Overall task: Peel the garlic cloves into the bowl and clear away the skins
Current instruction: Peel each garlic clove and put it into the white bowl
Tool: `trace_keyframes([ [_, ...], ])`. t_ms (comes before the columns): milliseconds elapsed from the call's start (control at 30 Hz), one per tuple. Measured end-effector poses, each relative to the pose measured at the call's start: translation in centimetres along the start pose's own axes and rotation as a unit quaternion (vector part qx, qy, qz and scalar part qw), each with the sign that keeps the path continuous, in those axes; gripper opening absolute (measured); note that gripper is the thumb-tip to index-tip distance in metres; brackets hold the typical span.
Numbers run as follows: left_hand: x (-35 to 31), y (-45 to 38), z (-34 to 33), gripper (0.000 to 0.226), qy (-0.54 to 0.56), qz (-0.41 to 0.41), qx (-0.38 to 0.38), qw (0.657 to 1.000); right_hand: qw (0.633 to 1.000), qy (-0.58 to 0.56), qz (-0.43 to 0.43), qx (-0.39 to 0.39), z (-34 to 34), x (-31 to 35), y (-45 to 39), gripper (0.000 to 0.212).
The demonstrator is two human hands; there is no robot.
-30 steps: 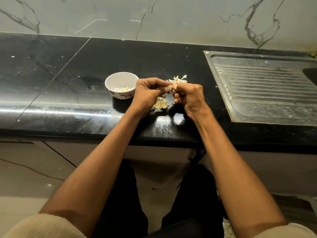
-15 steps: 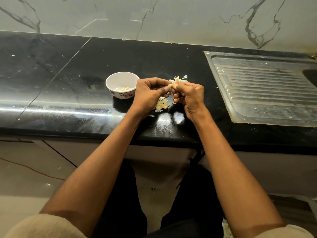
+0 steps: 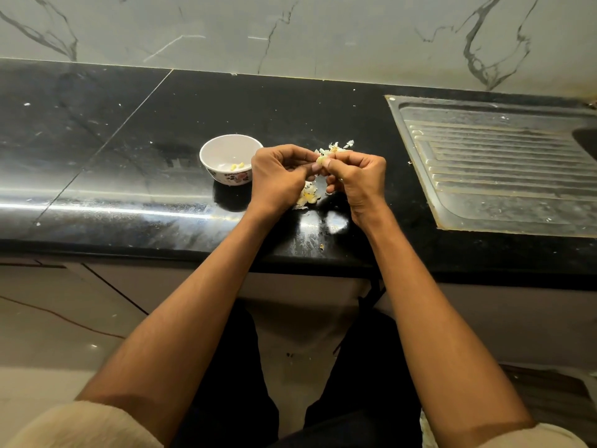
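left hand (image 3: pixel 279 179): raised over the counter, fingers curled, thumb and fingertips pinching one side of the garlic clove (image 3: pixel 320 160)
right hand (image 3: pixel 358 176): raised beside the left, fingers curled, thumb tip pressed on the other side of the same clove; fingertips of both hands touching
garlic clove: small, pale, nipped between the two thumbs above the counter; mostly hidden by fingers, peeled or not cannot tell
bowl (image 3: pixel 226 150): white, flower print on outer wall, upright on the counter just left of the left hand, close to its knuckles; contact cannot tell
peeled cloves (image 3: pixel 237 165): a few small yellowish pieces at the bottom of the bowl, toward its right side
skins, near pile (image 3: pixel 308 197): pale yellow-white scraps on the counter below and between the two hands
skins, far pile (image 3: pixel 337 147): whitish flakes on the counter just behind the hands, partly hidden by fingers
stray scrap (image 3: pixel 321 246): tiny bit near the counter's front edge, apart from both piles
counter (image 3: pixel 129 150): black, glossy, dusty smears and white specks, seam line running diagonally on the left
drainboard (image 3: pixel 497 169): ribbed steel, set into the counter well right of the hands
wall (image 3: pixel 290 30): pale marble with dark veins behind the counter
forearms: bare, reaching in from the bottom, light sleeves at the lower corners
legs: dark trousers below the counter edge
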State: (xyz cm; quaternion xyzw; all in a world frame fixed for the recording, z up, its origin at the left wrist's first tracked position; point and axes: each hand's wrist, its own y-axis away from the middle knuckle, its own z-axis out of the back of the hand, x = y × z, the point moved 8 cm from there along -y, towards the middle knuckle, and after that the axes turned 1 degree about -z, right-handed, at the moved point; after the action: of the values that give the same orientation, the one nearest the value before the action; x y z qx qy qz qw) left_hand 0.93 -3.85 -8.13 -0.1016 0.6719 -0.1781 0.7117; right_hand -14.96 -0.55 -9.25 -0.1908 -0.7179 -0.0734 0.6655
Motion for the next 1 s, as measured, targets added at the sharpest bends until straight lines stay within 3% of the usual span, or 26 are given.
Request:
trace_keyframes([
  [233, -0.11, 0.0, 0.06, 0.008, -0.033, -0.01, 0.003, 0.999, 1.0, 0.02, -0.003, -0.016, 0.02, 0.21, 0.28, 0.007],
  [400, -0.17, 0.09, -0.16, 0.008, -0.024, 0.003, 0.013, 1.0, 0.999, 0.044, 0.006, -0.019, -0.06, 0.42, 0.33, 0.023],
  [1000, 0.58, -0.46, -0.54, 0.009, 0.009, 0.02, 0.034, 0.999, 0.999, 0.036, -0.003, -0.026, 0.04, 0.37, 0.26, 0.021],
])
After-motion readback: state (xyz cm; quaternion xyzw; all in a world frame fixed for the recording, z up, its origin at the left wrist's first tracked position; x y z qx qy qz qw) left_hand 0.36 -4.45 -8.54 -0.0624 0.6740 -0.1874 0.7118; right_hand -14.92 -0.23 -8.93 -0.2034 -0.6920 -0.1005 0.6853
